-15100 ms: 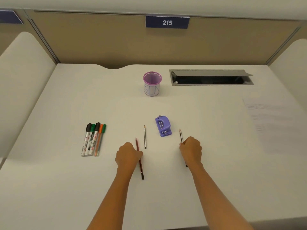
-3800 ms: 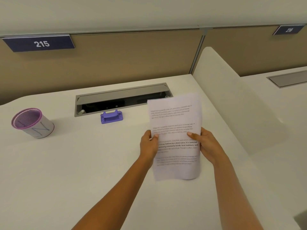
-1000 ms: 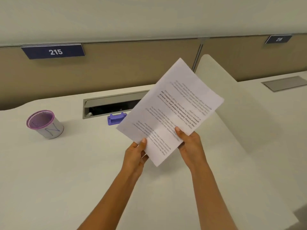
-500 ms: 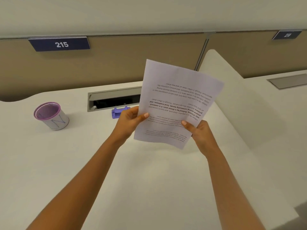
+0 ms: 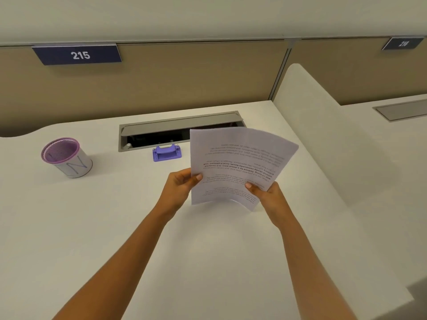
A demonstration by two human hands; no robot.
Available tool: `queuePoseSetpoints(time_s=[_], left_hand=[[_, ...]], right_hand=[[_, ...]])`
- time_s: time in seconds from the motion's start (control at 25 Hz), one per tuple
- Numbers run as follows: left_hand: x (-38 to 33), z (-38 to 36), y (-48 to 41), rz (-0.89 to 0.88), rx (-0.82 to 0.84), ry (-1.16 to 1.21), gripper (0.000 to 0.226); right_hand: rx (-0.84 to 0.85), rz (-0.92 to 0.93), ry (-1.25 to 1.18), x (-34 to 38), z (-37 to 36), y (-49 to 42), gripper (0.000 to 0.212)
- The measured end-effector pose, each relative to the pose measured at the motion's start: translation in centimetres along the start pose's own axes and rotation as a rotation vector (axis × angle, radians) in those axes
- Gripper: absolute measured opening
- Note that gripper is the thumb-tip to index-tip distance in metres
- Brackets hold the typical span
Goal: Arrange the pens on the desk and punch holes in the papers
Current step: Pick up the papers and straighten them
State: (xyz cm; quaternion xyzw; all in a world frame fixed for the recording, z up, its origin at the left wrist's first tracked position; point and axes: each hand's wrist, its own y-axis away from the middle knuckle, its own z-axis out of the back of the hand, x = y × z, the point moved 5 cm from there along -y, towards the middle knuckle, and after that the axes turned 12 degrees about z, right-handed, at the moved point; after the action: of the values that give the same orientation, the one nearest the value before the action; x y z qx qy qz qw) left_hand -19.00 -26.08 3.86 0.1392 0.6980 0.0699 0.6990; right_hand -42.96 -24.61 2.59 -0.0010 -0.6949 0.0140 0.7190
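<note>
While held clear of the surface (image 5: 115,227) in both hands, the papers (image 5: 240,162) appear as white printed sheets whose text reads upside down to the viewer, with a few lines in bold near mid-page. The sheets bow outward, and the lower right corner curls under. The left hand (image 5: 179,188) pinches the left edge, thumb on the printed face and fingers curled behind. The right hand (image 5: 268,195) grips the lower right edge in the same way, thumb tip on the front. From this view the top of the papers overlaps the right end of a cable recess (image 5: 180,128) set into the surface. Its grey lid is tilted open over a dark interior, and a small pale item at its left end is too small to identify. A purple hole punch (image 5: 166,153) rests just in front of the recess, to the left of the papers and apart from them. Well to the left stands a pen cup (image 5: 67,158) with a purple mesh rim, a pale wrap bearing drawn letters, and purple mesh showing inside. A dark sign reading 215 (image 5: 77,55) hangs on the tan back panel, and a pale divider (image 5: 335,135) bounds the surface at right.
</note>
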Motion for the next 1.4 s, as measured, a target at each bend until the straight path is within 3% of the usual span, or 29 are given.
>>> queuePoseSetpoints(time_s=[0.24, 0.32, 0.48, 0.6, 0.76, 0.92, 1.08, 1.2, 1.4], left_hand=[[-1.1, 0.4, -1.1, 0.058, -0.079, 0.241, 0.019], [-1.3, 0.4, -1.5, 0.103, -0.107, 0.411, 0.018], [-1.3, -1.2, -1.9, 0.210, -0.114, 0.721, 0.019], [-0.8, -3.4, -1.7, 0.255, -0.067, 0.826, 0.024], [0.4, -4.9, -1.3, 0.313, -0.032, 0.917, 0.022], [1.4, -3.7, -1.2, 0.359, -0.039, 0.842, 0.017], [0.1, 1.7, -2.3, 0.274, -0.168, 0.765, 0.018], [-1.9, 5.8, -2.8, 0.155, -0.195, 0.425, 0.018], [-3.8, 6.4, -2.6, -0.026, -0.056, -0.016, 0.024]], right_hand=[[0.033, 0.080, -0.080, 2.3, 2.3, -1.5, 0.032], [-0.047, 0.068, -0.137, 2.2, 3.3, -1.4, 0.031], [-0.189, -0.028, -0.505, 0.8, 1.5, -0.2, 0.032], [-0.098, 0.045, -0.546, 1.7, -2.1, -0.1, 0.032], [-0.254, 0.067, -0.587, 2.3, -2.6, -0.9, 0.034], [-0.257, 0.086, -0.476, 2.3, -0.5, -1.0, 0.030], [-0.223, 0.108, -0.359, 2.2, 2.8, -0.6, 0.030], [-0.196, 0.115, -0.310, 2.3, 5.5, -0.6, 0.033], [-0.129, 0.082, -0.154, 1.7, 7.0, -1.0, 0.029]])
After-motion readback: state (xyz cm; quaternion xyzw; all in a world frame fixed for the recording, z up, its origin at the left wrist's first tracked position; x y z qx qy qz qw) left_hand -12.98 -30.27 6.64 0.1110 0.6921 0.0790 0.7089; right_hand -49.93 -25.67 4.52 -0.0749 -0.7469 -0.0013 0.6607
